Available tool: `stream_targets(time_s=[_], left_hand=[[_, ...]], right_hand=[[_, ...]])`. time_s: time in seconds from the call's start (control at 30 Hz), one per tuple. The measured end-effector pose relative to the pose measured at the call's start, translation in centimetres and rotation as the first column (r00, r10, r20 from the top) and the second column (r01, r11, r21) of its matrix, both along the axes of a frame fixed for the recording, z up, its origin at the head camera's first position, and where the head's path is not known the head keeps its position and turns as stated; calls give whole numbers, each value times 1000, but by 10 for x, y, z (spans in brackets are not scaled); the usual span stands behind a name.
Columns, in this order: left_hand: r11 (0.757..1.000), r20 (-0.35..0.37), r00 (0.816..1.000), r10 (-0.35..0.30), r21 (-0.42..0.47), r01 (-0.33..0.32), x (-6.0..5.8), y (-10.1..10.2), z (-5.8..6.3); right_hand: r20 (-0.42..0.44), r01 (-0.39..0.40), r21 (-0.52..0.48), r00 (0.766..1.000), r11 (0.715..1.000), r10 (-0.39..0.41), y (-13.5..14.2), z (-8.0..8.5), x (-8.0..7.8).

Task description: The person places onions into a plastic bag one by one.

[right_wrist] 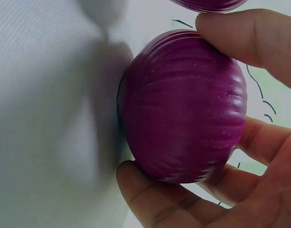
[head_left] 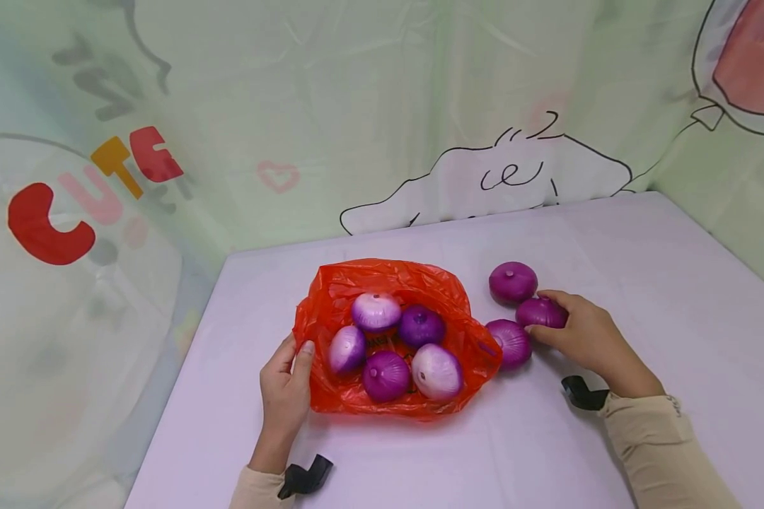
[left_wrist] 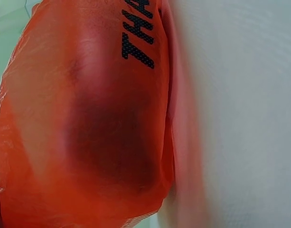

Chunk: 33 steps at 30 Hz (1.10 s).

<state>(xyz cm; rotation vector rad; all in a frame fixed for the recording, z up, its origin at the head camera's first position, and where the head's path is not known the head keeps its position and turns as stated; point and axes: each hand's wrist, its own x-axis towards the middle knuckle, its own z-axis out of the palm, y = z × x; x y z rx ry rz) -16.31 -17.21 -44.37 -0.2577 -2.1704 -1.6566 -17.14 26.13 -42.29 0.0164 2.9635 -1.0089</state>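
Observation:
My left hand (head_left: 283, 389) pinches the left edge of an open red plastic bag (head_left: 321, 290), its thumb over the rim. Several purple and white-purple onions (head_left: 385, 376) lie inside the bag. Seen from the left wrist, the red film (left_wrist: 41, 142) fills much of the view, with dark lettering and a dim round shape showing through. My right hand (head_left: 588, 336) grips a purple onion (head_left: 543, 312) between thumb and fingers to the right of the bag. Close up in the right wrist view, that onion (right_wrist: 188, 104) sits against the white cloth.
Two more purple onions stand by the right hand, one behind (head_left: 513, 283) and one beside the bag's right edge (head_left: 511, 346). A white cloth covers the table (head_left: 242, 283). A printed curtain (head_left: 229, 106) hangs behind it and along the sides.

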Motion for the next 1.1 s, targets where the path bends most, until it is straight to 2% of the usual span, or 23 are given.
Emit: stream_targets(time_s=[0.67,1.1], left_hand=[[1000,-4,1000,0,4,0,0,0,1],[1000,-15,1000,1,12,-1,0,0,1]], right_hand=[[-12,8,-1,1000,1000,-8,0,-3,1],[-40,28,-14,999,1000,-28,-2,3,7]])
